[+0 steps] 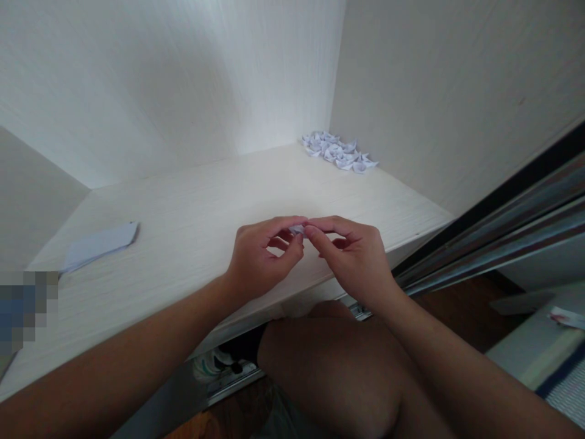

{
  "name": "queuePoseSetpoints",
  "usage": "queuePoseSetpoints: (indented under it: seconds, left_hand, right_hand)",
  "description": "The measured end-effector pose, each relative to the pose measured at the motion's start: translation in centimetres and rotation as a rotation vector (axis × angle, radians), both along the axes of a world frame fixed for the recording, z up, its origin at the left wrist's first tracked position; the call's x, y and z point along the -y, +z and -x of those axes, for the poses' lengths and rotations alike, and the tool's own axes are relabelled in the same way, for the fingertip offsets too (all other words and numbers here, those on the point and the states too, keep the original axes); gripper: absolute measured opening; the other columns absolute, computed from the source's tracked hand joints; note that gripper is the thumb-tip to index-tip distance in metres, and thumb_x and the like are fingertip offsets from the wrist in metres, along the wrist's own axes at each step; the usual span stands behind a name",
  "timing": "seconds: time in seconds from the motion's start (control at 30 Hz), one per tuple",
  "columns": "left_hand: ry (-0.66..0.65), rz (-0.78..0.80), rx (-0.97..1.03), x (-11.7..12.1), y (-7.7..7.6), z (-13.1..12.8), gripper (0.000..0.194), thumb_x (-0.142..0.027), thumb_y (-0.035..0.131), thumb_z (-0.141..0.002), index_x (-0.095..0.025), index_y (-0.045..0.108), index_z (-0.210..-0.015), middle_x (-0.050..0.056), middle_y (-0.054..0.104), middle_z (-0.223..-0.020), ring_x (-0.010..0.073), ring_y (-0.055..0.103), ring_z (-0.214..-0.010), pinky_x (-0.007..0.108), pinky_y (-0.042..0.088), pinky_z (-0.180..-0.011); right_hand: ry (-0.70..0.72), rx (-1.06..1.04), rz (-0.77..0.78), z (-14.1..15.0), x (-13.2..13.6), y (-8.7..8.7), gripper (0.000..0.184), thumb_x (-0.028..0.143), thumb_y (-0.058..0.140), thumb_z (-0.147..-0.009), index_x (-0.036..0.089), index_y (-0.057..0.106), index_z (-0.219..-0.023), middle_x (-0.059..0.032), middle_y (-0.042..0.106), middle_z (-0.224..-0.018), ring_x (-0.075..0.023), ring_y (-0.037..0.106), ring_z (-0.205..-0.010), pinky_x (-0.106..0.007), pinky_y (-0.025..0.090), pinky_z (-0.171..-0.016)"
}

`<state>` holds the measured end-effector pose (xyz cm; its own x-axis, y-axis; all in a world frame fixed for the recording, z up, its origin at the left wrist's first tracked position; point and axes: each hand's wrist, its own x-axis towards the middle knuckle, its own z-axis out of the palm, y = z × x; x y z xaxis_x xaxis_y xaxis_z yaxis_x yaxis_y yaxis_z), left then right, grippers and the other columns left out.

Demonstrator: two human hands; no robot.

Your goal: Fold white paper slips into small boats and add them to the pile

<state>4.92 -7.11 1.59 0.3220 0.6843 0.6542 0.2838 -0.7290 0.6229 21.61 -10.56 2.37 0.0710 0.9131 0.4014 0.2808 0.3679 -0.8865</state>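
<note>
Between my fingertips is a small piece of folded white paper (297, 229), mostly covered by the fingers. My left hand (267, 250) pinches it from the left with thumb and forefinger. From the right, my right hand (350, 250) pinches the same paper, its thumb close to the left thumb. Both hands are raised over the front part of the white shelf (205, 201). In the far right corner lies a pile of small folded paper pieces (336, 152) with pointed tips.
A stack of white paper sheets (100, 245) lies on the shelf at the left. White panels (183, 79) close the shelf at the back and sides. On the right runs a dark-edged sliding door (503, 207). My bare leg (329, 366) is below the shelf's front edge.
</note>
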Motion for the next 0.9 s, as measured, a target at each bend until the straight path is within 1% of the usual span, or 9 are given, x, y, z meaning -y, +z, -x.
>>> queuePoseSetpoints:
  seconds: [0.1,0.2,0.37,0.53,0.7,0.8,0.9]
  left_hand:
    - [-0.021,-0.136,-0.048,0.1,0.1,0.0,0.033,-0.006,0.068,-0.081,-0.013,0.072,-0.114,0.004,0.081,-0.090,0.0089,0.074,-0.068,0.014,0.063,-0.064]
    - [-0.023,-0.212,-0.069,0.2,0.1,0.0,0.035,-0.006,0.068,-0.081,-0.010,0.071,-0.116,0.005,0.081,-0.094,0.0082,0.074,-0.069,0.012,0.062,-0.066]
    - [-0.014,-0.210,-0.090,0.2,-0.1,0.0,0.038,-0.007,0.067,-0.081,-0.009,0.069,-0.119,0.006,0.081,-0.097,0.0081,0.075,-0.070,0.011,0.061,-0.069]
    - [-0.031,-0.239,-0.100,0.2,-0.1,0.1,0.039,-0.006,0.066,-0.081,-0.010,0.068,-0.120,0.006,0.081,-0.100,0.0069,0.074,-0.070,0.011,0.061,-0.069]
    - [-0.063,-0.283,-0.147,0.4,-0.1,0.2,0.043,-0.008,0.063,-0.084,-0.016,0.065,-0.126,0.004,0.081,-0.105,0.0090,0.075,-0.074,0.015,0.063,-0.071]
    - [-0.071,-0.288,-0.207,0.6,-0.1,0.3,0.050,-0.009,0.061,-0.084,-0.020,0.060,-0.133,0.003,0.080,-0.107,0.0111,0.076,-0.076,0.020,0.064,-0.074]
    - [-0.083,-0.299,-0.258,0.7,-0.2,0.4,0.054,-0.010,0.062,-0.086,-0.022,0.055,-0.138,0.005,0.079,-0.111,0.0136,0.077,-0.082,0.023,0.064,-0.079]
  right_hand:
    - [0.015,-0.038,0.031,0.0,-0.1,0.1,0.013,0.024,0.075,-0.086,0.017,0.081,-0.095,-0.0042,0.082,-0.093,-0.0169,0.075,-0.085,-0.025,0.058,-0.064]
    - [0.033,-0.049,0.026,-0.1,0.0,0.2,0.011,0.024,0.078,-0.084,0.019,0.082,-0.093,-0.0034,0.082,-0.093,-0.0167,0.075,-0.086,-0.024,0.058,-0.065]
    - [0.029,-0.020,0.017,-0.2,0.2,0.4,0.013,0.028,0.079,-0.084,0.021,0.082,-0.094,-0.0029,0.081,-0.094,-0.0173,0.075,-0.089,-0.024,0.057,-0.064]
    - [0.039,0.020,0.014,-0.7,0.2,0.6,0.015,0.028,0.079,-0.084,0.021,0.081,-0.097,-0.0031,0.081,-0.096,-0.0175,0.074,-0.089,-0.025,0.058,-0.065]
    - [0.094,0.088,0.013,-1.2,0.6,1.1,0.019,0.025,0.078,-0.083,0.019,0.079,-0.101,-0.0038,0.080,-0.100,-0.0174,0.073,-0.089,-0.026,0.060,-0.069]
    - [0.111,0.177,0.001,-1.4,0.9,1.3,0.017,0.022,0.073,-0.086,0.020,0.078,-0.102,-0.0029,0.079,-0.098,-0.0176,0.073,-0.088,-0.028,0.060,-0.071]
    - [0.114,0.293,-0.046,-1.4,1.2,1.4,0.014,0.020,0.069,-0.088,0.021,0.077,-0.100,-0.0022,0.078,-0.094,-0.0173,0.071,-0.084,-0.028,0.058,-0.071]
